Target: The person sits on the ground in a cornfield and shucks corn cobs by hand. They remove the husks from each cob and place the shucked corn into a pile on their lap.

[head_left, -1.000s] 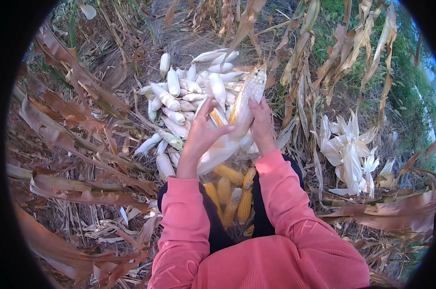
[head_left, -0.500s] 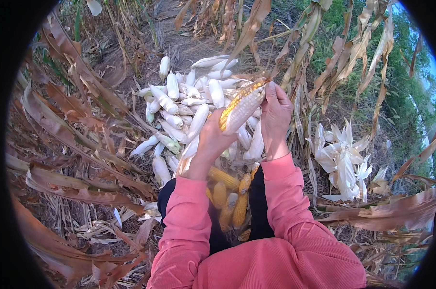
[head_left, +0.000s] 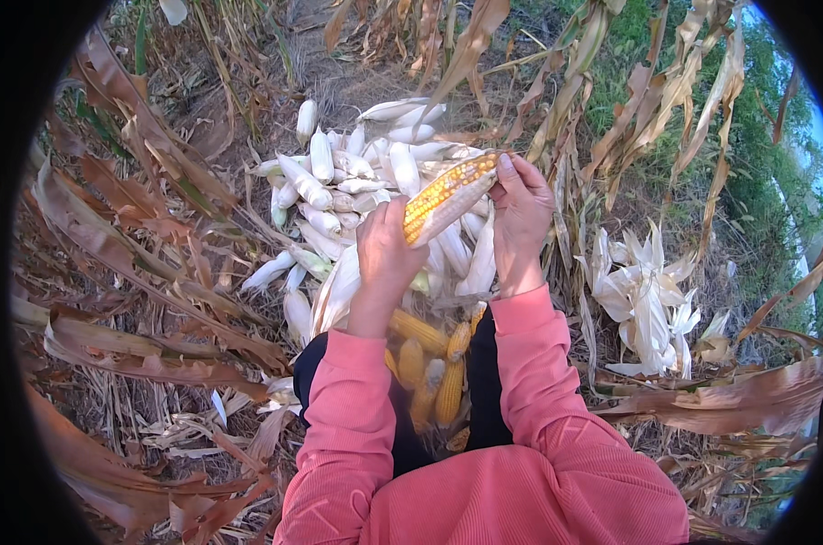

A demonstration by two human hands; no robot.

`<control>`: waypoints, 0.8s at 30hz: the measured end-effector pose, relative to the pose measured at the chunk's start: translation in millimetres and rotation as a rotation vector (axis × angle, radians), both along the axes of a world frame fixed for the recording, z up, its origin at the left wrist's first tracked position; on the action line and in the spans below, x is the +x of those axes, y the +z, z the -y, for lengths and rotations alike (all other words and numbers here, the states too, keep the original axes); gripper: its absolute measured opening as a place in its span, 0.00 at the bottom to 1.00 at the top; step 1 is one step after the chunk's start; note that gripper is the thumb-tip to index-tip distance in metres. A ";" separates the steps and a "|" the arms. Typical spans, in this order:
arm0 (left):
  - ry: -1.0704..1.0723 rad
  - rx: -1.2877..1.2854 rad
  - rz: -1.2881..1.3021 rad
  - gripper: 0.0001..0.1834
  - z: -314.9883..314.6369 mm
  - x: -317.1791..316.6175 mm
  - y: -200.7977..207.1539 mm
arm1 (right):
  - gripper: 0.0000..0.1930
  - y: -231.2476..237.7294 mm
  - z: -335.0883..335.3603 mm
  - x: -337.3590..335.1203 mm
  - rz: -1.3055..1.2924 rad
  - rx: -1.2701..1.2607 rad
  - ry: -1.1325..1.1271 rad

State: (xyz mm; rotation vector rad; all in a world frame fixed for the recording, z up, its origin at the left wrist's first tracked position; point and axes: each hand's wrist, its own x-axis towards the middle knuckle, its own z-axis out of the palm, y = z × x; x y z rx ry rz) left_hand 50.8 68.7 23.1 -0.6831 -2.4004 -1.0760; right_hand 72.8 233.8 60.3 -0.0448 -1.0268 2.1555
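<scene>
Between my hands an ear of corn (head_left: 437,201) is held up at a slant, its yellow kernels bared along the upper side and pale husk still covering the lower side. My left hand (head_left: 389,254) is closed round its lower left end, with peeled-back husk (head_left: 337,289) hanging below the wrist. At the upper right tip, the thumb and fingers of my right hand (head_left: 522,204) pinch the ear and its husk. Several bare yellow cobs (head_left: 449,394) lie between my legs, below the hands.
Beyond my hands, a heap of ears in white husks (head_left: 325,186) covers the ground. A pile of stripped husks (head_left: 646,304) lies to the right. Dry corn stalks and leaves (head_left: 121,236) crowd the left side, and more dry leaves (head_left: 693,118) hang at the upper right.
The husk on the near side of the ear has come down, so a wider band of yellow kernels shows. My left hand has shifted slightly left; more loose husk hangs beneath it.
</scene>
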 end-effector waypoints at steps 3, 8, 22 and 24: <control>-0.004 0.022 0.025 0.28 -2.0 0.3 -1.2 | 0.06 -7.3 -5.5 -0.4 -0.068 -0.131 0.117; -0.032 0.042 0.090 0.28 -6.3 -1.6 -11.3 | 0.05 -17.6 -9.1 -6.2 -0.054 -0.343 0.216; -0.224 0.611 0.759 0.29 -0.3 -7.1 -3.2 | 0.02 -25.6 13.6 1.1 -0.195 -0.351 0.375; -0.295 0.851 0.872 0.29 6.5 -11.4 -3.9 | 0.04 -26.5 22.1 5.9 -0.149 -0.299 0.401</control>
